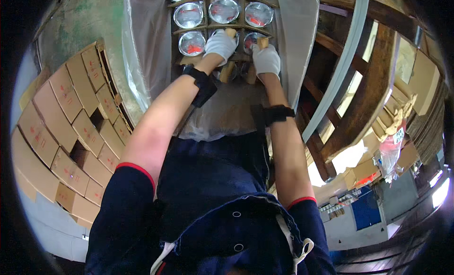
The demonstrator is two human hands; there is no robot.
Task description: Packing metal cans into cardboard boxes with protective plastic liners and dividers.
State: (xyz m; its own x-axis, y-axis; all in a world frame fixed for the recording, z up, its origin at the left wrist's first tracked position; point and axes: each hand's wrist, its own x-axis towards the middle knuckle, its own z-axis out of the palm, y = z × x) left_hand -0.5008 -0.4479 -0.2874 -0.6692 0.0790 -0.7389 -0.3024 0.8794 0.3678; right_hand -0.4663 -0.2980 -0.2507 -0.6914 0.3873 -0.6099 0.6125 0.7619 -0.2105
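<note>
My left hand [221,45], in a white glove, is closed around a brown cardboard piece [230,33] over the near rows of a divided carton. To its right my gloved right hand [266,61] pinches another brown cardboard piece [263,42]. Both pieces look like parts of the cardboard divider [206,12], whose cells each hold a round, shiny, clear-looking vessel [223,10] with something red inside. One such vessel [191,43] sits just left of my left hand. Another is partly covered by my right hand. The fingertips are partly hidden.
Clear plastic sheeting [295,34] lines the carton and spreads over its sides. Stacked brown cartons [61,114] stand on the left. A dark wooden frame [364,100] with a pale strip [338,67] rises close on the right, with more cardboard [425,76] beyond it.
</note>
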